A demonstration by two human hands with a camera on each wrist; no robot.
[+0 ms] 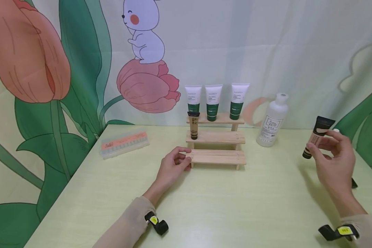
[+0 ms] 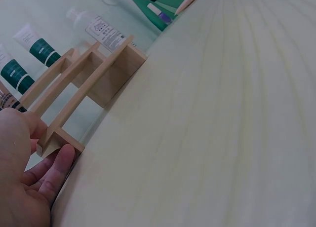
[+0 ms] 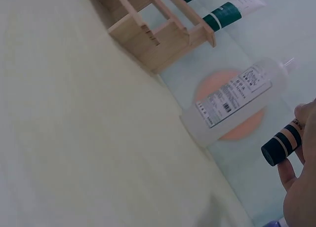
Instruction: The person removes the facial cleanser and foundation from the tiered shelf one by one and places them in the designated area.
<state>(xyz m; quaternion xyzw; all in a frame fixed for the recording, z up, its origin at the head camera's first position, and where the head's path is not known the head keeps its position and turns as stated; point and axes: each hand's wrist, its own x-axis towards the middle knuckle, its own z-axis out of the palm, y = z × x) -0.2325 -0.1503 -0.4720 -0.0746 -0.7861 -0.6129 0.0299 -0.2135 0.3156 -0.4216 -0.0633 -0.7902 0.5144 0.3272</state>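
A pale fabric backdrop printed with coral tulips and a white rabbit [image 1: 210,62] is hanging behind a light yellow-green table [image 1: 235,206]. In front of the fabric, a three-tier pale wooden stand [image 1: 217,156] is carrying three white-and-green squeeze tubes [image 1: 213,100] on its top tier and a slim gold-brown tube with black ends [image 1: 193,126] at the left of its middle tier. Your left hand [image 1: 175,163] is gripping the left end of the bottom tier, fingers curling about the wood. Your right hand [image 1: 338,162] is pinching a small pinkish-beige squeeze tube with black ends [image 1: 316,138] between thumb and fingers, holding it above the table. That tube's long axis is leaning, its round cap pointing down and leftward, its wide flat end pointing up and rightward. From there the stand is lying to the left, well apart, while a tall white labelled plastic bottle [image 1: 272,120] is standing between them.
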